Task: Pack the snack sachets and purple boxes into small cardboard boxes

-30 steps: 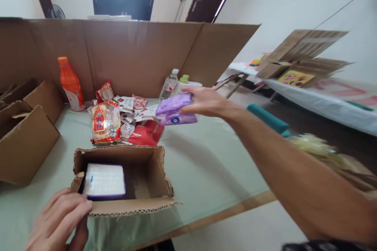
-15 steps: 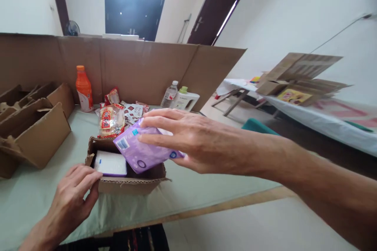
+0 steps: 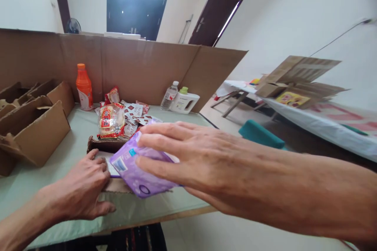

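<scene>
My right hand [image 3: 197, 157] holds a purple soft plastic pack [image 3: 144, 174] with a barcode, its fingers spread over the top. The pack is tilted above the front right of a small cardboard box [image 3: 118, 185], hiding much of it. Inside the box lies a flat white pack [image 3: 112, 169] with a purple edge, partly covered. My left hand [image 3: 84, 188] reaches over the box's left side, fingers lying at the white pack and thumb apart near the front wall. It grips nothing that I can see.
Behind the box lie a clear bread packet [image 3: 110, 119] and several printed wrappers [image 3: 134, 110]. An orange bottle [image 3: 84, 88], a clear bottle [image 3: 170, 96] and a white jug [image 3: 185, 102] stand before a cardboard screen [image 3: 132, 62]. More cardboard boxes [image 3: 44, 133] are at left.
The purple pack has come nearer and lower in my right hand, over the box's front wall. My left hand has shifted from the front left corner up over the box, fingers stretching out.
</scene>
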Available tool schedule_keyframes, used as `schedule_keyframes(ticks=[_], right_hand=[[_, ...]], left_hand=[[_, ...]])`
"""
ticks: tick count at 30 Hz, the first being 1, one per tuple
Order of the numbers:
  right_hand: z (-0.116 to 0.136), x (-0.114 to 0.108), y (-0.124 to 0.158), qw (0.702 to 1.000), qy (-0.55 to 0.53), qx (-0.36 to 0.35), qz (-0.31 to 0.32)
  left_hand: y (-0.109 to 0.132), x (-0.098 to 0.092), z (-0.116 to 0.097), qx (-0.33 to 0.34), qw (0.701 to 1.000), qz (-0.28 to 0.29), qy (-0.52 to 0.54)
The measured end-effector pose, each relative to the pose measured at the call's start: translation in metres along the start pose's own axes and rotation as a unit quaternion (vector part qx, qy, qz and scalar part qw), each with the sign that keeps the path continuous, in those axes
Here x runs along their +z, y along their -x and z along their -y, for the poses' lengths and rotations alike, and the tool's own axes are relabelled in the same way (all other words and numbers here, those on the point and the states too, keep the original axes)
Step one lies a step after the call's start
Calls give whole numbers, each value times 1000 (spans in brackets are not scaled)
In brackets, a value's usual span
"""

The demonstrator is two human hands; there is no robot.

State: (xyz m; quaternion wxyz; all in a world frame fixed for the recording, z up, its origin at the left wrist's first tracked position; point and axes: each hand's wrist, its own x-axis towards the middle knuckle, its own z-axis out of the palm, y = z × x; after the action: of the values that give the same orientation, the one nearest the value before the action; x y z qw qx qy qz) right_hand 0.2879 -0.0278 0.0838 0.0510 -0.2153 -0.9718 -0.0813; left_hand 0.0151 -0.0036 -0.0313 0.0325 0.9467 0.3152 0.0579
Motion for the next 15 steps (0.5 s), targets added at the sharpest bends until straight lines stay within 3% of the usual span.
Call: schedule_keyframes(ticks=[4,9,15], right_hand=[[-9,10,-3,1000,10,-20,4],[-20,40,-10,995,91,-44,-1],[-12,77,-21,990,64,-122,35]], left_hand=[[3,3,2,-53,997,57,-7],[7,2,1,-68,996,55,7],[5,5,2,-77,995,59,-9]])
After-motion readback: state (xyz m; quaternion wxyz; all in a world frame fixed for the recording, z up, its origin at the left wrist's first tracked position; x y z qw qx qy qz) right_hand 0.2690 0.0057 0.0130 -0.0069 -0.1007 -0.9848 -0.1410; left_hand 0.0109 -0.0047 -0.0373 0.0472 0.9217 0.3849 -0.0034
